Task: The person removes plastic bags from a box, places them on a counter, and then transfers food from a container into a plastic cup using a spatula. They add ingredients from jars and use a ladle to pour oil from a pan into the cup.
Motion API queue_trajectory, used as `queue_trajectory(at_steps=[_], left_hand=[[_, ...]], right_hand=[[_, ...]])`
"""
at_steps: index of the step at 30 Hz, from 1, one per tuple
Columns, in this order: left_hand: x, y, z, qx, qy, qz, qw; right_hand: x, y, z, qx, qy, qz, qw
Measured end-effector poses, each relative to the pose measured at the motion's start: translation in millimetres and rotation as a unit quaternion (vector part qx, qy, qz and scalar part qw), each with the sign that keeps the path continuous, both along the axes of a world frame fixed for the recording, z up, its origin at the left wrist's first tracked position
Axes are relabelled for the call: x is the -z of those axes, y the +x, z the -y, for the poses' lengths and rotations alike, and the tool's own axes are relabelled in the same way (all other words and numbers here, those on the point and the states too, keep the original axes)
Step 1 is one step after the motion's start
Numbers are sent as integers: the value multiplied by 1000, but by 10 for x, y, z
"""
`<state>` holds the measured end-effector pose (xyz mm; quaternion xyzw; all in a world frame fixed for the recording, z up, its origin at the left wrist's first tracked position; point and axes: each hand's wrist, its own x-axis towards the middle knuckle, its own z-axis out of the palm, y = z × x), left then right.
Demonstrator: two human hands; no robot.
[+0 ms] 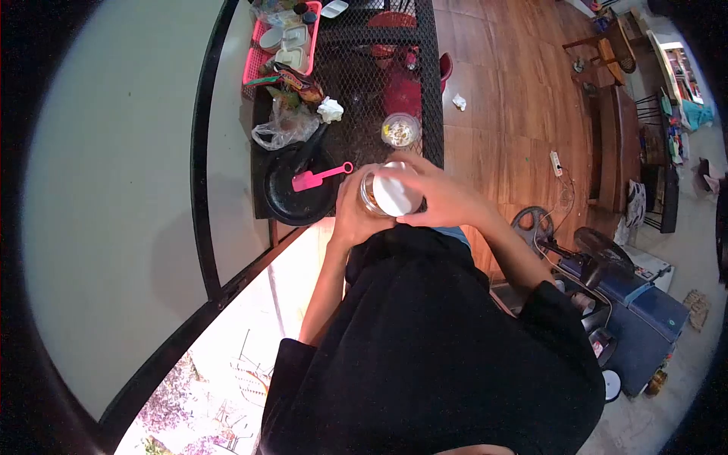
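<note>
My left hand is wrapped round a clear jar with brownish contents, held close to my body at the table edge. The fingers of my right hand grip a white lid, which is tilted and overlaps the jar's mouth in this view. Left of my hands, a pink spatula lies across a black frying pan. Just beyond my right hand, a clear round container with pale pieces inside stands on the mesh table.
On the black mesh table are a crumpled white tissue, a clear plastic bag and a pink basket of containers. A pale wall panel borders the left. To the right, wood flooring holds a power strip and a fan.
</note>
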<state>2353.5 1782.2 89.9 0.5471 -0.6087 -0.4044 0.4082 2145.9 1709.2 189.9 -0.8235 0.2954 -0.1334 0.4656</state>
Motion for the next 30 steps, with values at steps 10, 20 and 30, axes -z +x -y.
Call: queue_trajectory(at_steps=[10,20,30], left_hand=[[-397,56,41,16,26,-5,1000],[-580,100,120,-129,-112,147,974],[-572,379,194,-118,-178,212,954]], right_hand=[[-108,136,27,-82,-150,-67,983],[-358,439,125,114,-93,-220,964],[-336,674,292,-20,-138,77,987]])
